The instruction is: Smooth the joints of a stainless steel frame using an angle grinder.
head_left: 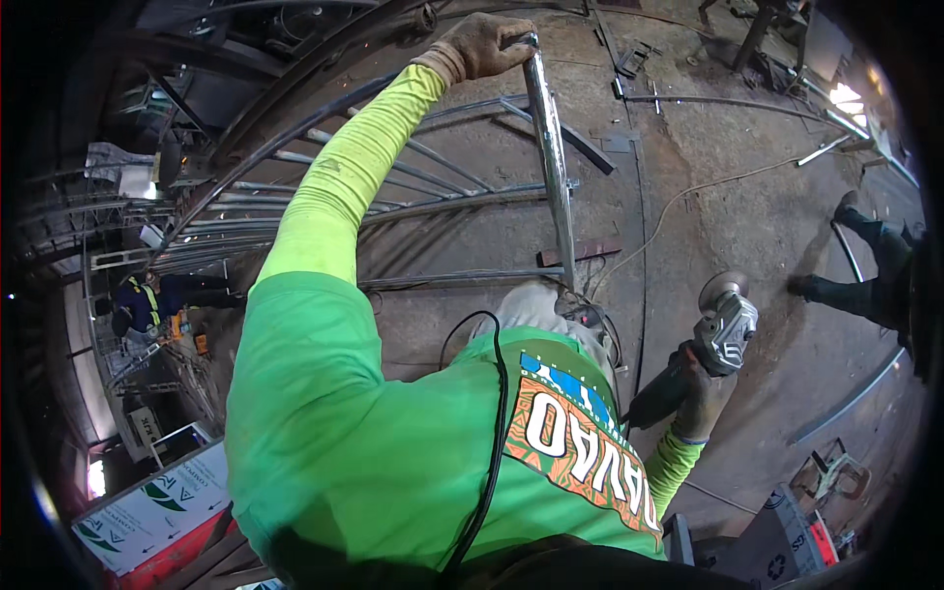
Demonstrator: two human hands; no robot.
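My left hand (480, 47), in a brown work glove, is stretched far forward and closed around the top end of a shiny metal pipe (549, 147). That pipe forms the end of a large welded frame (423, 208) of long steel bars, which runs off to the left. Low on my right side, my gloved right hand (704, 401) is wrapped around the body of a grey and black angle grinder (728, 332). Its round disc (723, 289) points away from me and stands apart from the pipe. Part of the grinder's rear is a dark handle beside my shirt.
At the right edge another person's legs (875, 280) stand on the concrete floor. A person in dark clothing (147, 300) is at the far left. A thin cable (678, 202) crosses the floor. Printed boxes (162, 506) lie lower left, and a carton (777, 541) lower right.
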